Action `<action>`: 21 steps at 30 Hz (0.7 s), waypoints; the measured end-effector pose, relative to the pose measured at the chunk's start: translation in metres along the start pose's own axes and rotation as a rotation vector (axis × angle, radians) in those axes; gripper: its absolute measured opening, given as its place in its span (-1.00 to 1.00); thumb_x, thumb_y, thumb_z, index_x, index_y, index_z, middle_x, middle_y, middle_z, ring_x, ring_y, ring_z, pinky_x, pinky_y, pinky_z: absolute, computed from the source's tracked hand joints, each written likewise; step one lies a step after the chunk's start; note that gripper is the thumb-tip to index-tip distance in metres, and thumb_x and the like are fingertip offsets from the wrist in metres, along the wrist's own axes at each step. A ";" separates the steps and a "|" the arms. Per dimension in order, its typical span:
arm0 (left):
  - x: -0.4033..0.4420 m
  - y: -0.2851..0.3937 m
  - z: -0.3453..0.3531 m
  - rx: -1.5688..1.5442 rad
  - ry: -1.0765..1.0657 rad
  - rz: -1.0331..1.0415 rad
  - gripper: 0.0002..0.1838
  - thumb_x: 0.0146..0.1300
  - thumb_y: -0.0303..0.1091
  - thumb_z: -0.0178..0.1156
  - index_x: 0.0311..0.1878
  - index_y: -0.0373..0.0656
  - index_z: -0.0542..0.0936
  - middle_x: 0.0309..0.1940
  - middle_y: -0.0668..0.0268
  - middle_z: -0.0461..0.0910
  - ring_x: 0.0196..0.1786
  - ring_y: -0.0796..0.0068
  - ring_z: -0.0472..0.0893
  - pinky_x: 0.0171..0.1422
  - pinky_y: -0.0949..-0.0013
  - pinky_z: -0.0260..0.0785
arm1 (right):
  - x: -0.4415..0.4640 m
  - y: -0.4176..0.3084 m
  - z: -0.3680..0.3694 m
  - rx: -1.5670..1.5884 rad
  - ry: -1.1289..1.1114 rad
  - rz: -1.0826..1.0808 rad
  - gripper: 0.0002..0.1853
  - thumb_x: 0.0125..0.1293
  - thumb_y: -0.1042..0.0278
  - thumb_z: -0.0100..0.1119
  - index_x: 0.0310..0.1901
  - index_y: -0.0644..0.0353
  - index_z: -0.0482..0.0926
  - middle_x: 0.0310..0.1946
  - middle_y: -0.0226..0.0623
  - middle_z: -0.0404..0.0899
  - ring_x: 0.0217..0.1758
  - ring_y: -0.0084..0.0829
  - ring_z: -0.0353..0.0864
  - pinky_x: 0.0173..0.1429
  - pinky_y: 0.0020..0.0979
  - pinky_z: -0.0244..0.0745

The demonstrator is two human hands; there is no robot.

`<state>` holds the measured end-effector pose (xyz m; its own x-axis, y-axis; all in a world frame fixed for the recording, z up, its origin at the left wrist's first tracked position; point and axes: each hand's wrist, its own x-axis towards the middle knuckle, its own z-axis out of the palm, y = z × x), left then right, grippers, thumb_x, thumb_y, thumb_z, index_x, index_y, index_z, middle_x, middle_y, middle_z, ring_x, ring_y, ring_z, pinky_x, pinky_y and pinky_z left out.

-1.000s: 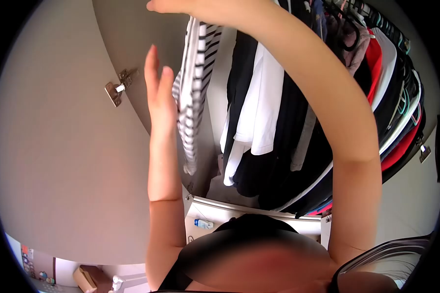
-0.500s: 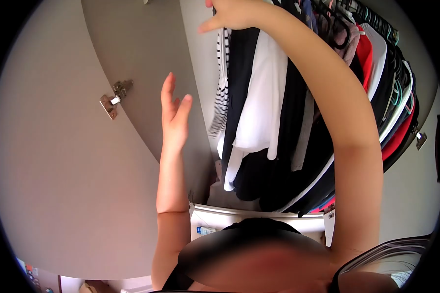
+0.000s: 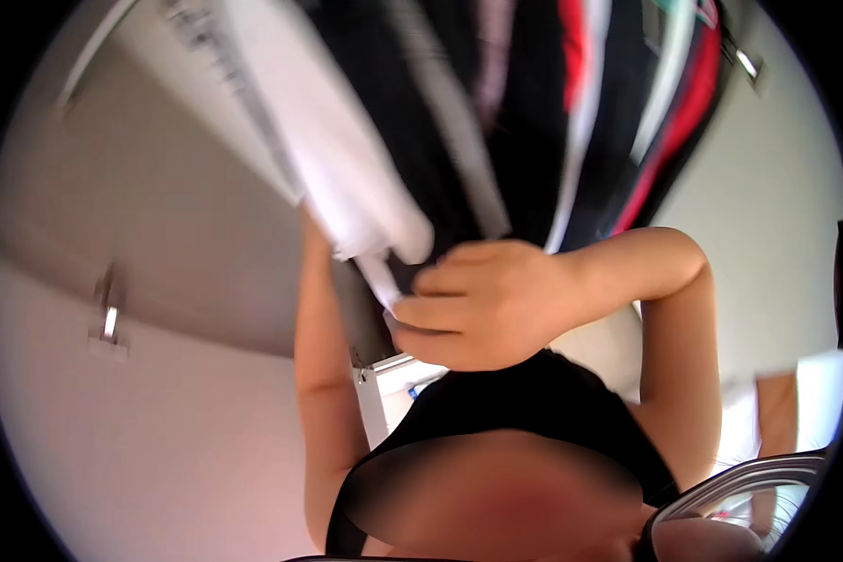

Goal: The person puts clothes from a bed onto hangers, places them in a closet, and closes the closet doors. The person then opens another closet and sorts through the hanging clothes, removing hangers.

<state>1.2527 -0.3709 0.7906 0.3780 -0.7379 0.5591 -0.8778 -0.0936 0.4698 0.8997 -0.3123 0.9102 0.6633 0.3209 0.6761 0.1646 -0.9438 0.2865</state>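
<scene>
My right hand [image 3: 487, 304] is in front of the lower ends of the hanging clothes, its back toward me. Its fingers are slightly bent and apart, with nothing plainly gripped. A narrow white strip of cloth [image 3: 377, 279] reaches down to the fingertips. The white garment [image 3: 300, 122] hangs above and to the left, blurred. My left forearm [image 3: 320, 309] rises to its edge, where the garment hides my left hand. Black garments [image 3: 365, 84] and a grey one [image 3: 450, 112] hang beside the white one.
An open wardrobe door [image 3: 178, 412] with a metal hinge [image 3: 110, 323] fills the left side. Red cloth [image 3: 670, 155] and white cloth [image 3: 581, 131] hang at the right. Below the clothes is a white ledge [image 3: 398, 377].
My right hand has come down from the top of the clothes to their lower ends. My left hand has gone behind the white garment. The view has tilted and shifted.
</scene>
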 end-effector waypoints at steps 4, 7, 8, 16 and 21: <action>-0.030 -0.007 0.050 -0.097 -0.094 -0.016 -0.18 0.19 -0.23 0.26 0.44 -0.24 0.09 0.38 -0.06 0.19 0.34 0.02 0.30 0.39 0.13 0.11 | -0.133 -0.037 0.048 0.392 -0.099 0.751 -0.83 0.25 0.25 0.16 -0.20 0.11 0.60 -0.23 -0.34 0.63 -0.24 -0.34 0.64 -0.19 -0.34 0.52; -0.061 -0.008 0.077 -0.251 -0.205 -0.076 -0.20 0.20 -0.24 0.26 0.43 -0.23 0.12 0.36 -0.04 0.22 0.31 0.05 0.32 0.37 0.14 0.13 | -0.212 -0.099 0.049 0.506 -0.092 1.576 -0.76 0.26 0.24 0.11 -0.09 0.11 0.59 -0.14 -0.22 0.63 -0.11 -0.23 0.65 -0.02 -0.25 0.52; -0.074 -0.006 0.089 -0.310 -0.264 -0.105 -0.21 0.20 -0.24 0.25 0.43 -0.22 0.12 0.36 -0.03 0.23 0.31 0.06 0.33 0.36 0.14 0.13 | -0.232 -0.126 0.050 0.474 -0.056 1.768 -0.75 0.26 0.26 0.09 -0.07 0.10 0.60 -0.12 -0.22 0.63 -0.10 -0.22 0.65 0.00 -0.25 0.51; -0.186 0.021 0.171 -0.559 -0.918 -0.410 -0.27 0.21 -0.25 0.24 0.40 -0.20 0.18 0.31 0.02 0.30 0.25 0.12 0.38 0.29 0.16 0.18 | -0.297 -0.279 0.052 0.315 0.105 2.315 -0.70 0.25 0.36 0.00 -0.01 0.17 0.56 -0.08 -0.20 0.63 0.02 -0.20 0.61 0.14 -0.26 0.45; -0.250 0.025 0.193 -0.534 -1.174 -0.575 -0.31 0.22 -0.25 0.23 0.38 -0.18 0.22 0.29 0.05 0.34 0.21 0.16 0.42 0.25 0.17 0.21 | -0.326 -0.298 0.045 0.330 0.005 2.238 -0.57 0.24 0.37 -0.06 0.17 0.12 0.45 0.04 -0.10 0.58 0.10 -0.05 0.56 0.16 -0.12 0.43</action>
<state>1.0797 -0.3175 0.5304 -0.0539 -0.8279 -0.5583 -0.3714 -0.5024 0.7808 0.6672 -0.1396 0.5738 -0.1028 -0.9318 -0.3482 -0.5256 0.3481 -0.7763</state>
